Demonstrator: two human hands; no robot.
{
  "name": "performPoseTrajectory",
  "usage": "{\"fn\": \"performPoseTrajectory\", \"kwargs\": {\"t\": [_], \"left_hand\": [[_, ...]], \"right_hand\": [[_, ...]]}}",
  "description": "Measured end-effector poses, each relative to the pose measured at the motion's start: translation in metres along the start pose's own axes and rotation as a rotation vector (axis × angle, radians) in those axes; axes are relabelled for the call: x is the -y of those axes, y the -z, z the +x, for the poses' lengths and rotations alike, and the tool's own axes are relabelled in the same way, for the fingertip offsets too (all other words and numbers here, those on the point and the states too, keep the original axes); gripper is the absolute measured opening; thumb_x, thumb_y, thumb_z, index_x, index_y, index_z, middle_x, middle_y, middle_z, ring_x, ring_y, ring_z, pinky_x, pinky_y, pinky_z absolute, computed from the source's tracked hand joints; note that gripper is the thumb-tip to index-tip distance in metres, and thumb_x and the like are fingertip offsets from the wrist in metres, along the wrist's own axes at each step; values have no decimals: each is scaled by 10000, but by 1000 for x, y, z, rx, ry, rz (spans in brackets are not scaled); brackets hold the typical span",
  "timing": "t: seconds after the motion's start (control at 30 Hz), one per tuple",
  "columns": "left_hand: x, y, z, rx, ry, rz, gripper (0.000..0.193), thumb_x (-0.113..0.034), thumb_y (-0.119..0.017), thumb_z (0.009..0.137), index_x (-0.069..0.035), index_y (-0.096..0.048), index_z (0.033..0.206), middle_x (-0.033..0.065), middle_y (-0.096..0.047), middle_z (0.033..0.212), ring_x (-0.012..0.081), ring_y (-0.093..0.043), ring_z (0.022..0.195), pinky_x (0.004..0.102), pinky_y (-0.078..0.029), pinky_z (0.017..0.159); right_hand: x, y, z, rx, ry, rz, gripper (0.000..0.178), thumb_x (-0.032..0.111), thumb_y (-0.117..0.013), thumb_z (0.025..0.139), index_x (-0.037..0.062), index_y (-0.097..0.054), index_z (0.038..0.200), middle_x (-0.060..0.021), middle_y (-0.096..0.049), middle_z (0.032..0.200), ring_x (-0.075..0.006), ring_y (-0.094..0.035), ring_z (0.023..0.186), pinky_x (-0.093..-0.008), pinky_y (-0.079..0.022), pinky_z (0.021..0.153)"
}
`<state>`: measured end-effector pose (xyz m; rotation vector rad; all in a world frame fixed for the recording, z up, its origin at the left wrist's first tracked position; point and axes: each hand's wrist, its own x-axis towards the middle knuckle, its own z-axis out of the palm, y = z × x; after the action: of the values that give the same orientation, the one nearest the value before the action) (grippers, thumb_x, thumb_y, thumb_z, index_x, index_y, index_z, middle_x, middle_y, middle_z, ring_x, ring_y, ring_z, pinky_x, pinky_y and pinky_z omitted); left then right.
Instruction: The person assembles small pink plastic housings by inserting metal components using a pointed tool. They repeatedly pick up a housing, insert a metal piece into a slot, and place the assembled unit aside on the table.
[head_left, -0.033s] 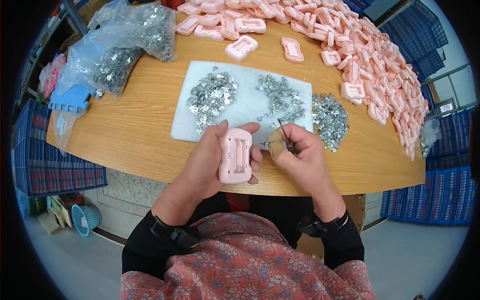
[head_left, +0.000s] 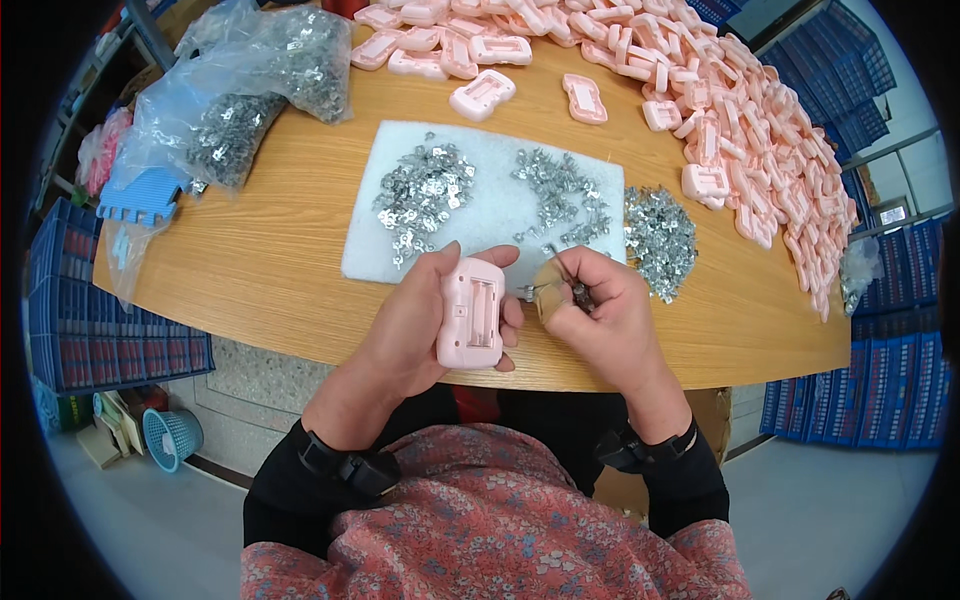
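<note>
My left hand [head_left: 412,305] is closed round the edges of a pink plastic battery housing [head_left: 460,325]. Its long open battery slot faces up. Just to the right, my right hand [head_left: 608,310] pinches a small metal battery contact [head_left: 527,292], its end poking out toward the housing but apart from it. Tan tape or a cover wraps a digit of that hand. A thin dark piece and more metal bits show among its curled fingers; their kind is hard to make out. Beyond both hands, a white foam pad [head_left: 490,150] bears two heaps of metal contacts, a left heap [head_left: 425,195] and a right heap [head_left: 562,195].
Another contact heap [head_left: 662,245] lies right of the pad on the wooden table [head_left: 270,230]. A large pile of pink housings [head_left: 715,130] covers the far and right side. Clear bags of metal parts [head_left: 235,135] and a blue foam piece [head_left: 140,195] sit at left.
My right fingers have shifted slightly, and the thin dark piece in them sits lower and more tilted. The metal contact's end shows more clearly. My left hand is nearly still.
</note>
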<state>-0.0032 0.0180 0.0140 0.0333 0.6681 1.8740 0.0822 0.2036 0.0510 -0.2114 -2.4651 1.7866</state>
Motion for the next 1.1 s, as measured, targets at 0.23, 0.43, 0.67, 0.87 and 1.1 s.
{"fn": "performPoseTrajectory", "kwargs": {"t": [0.23, 0.43, 0.67, 0.87, 1.1], "left_hand": [[1, -6, -2, -31, 101, 110, 611, -499, -209, 1061, -44, -414, 1412, 133, -655, 950, 257, -683, 770, 438, -609, 626], [7, -2, -1, -39, 132, 147, 587, -524, -246, 1055, -52, -494, 1303, 104, -641, 929, 228, -676, 738, 416, -611, 614], [10, -6, 0, -72, 142, 295, 566, -555, -286, 1042, -74, -535, 1207, 66, -606, 868, 180, -660, 714, 376, -606, 599], [18, -9, 2, -105, 121, 506, 577, -532, -250, 1055, -57, -575, 1103, 90, -665, 822, 185, -674, 674, 363, -599, 567], [14, -6, 2, -59, 204, 298, 591, -512, -196, 1060, -55, -482, 1301, 167, -672, 884, 234, -683, 690, 371, -598, 577]], "right_hand": [[12, -4, 8, 68, 261, -354, 254, 57, -710, 697, 26, -653, 942, -63, -541, 701, -166, -539, 571, -300, -456, 532], [14, -9, 8, 85, 309, -499, 245, 98, -729, 687, 53, -653, 915, -84, -591, 730, -255, -616, 618, -363, -490, 546], [22, -13, 4, 72, 348, -729, 186, 146, -710, 738, 55, -616, 870, -105, -614, 759, -328, -637, 684, -419, -514, 588], [35, -8, 1, 172, 277, -822, 152, 151, -682, 769, 41, -610, 845, -126, -612, 759, -349, -635, 717, -447, -514, 626], [30, 3, -1, 93, 123, -596, 206, 75, -699, 792, 21, -660, 988, -90, -603, 757, -198, -617, 669, -306, -489, 610]]}}
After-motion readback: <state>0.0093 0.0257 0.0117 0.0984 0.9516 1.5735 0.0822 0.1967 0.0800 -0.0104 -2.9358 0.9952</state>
